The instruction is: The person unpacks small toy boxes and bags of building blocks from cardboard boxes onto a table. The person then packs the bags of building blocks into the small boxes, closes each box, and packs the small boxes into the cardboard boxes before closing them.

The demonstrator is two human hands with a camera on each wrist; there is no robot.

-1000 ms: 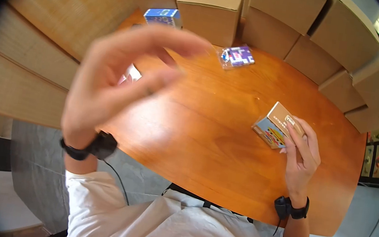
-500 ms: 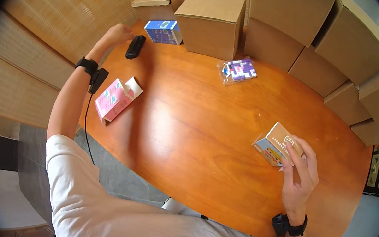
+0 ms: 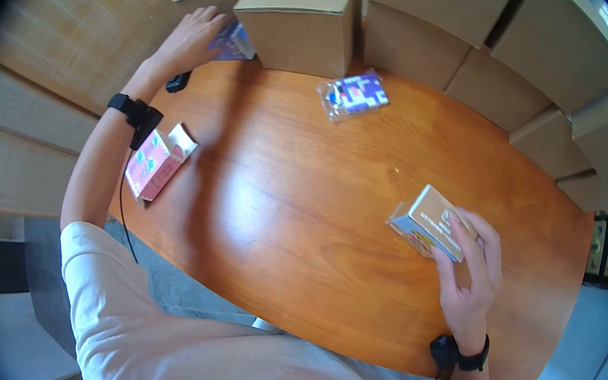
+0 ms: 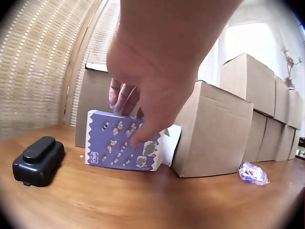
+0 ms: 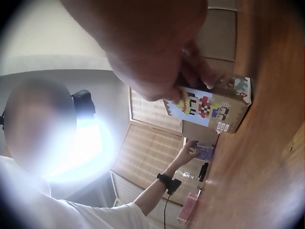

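Observation:
My left hand [image 3: 189,42] is at the table's back left, on a small blue-purple cardboard box [image 4: 112,140] that stands upright. In the left wrist view, the thumb lies on its printed front and the other fingers reach over the top edge, gripping it. A white flap [image 4: 170,145] sticks out at the box's right side. My right hand [image 3: 473,284] holds a brown and light-blue box [image 3: 436,216] at the table's right, with fingers across its top. In the right wrist view, pixel-like figures show on this box's side.
A pink box [image 3: 153,165] with an open flap lies at the left, and a black device [image 4: 38,162] rests near the blue-purple box. A clear bag with purple-white contents [image 3: 360,93] lies at the back middle. Plain cardboard boxes [image 3: 295,33] line the back of the wooden table [image 3: 314,230].
My left hand has swept from close in front of the camera to the back left, then right onto the blue-purple box, and grips it. My right hand keeps holding the brown box.

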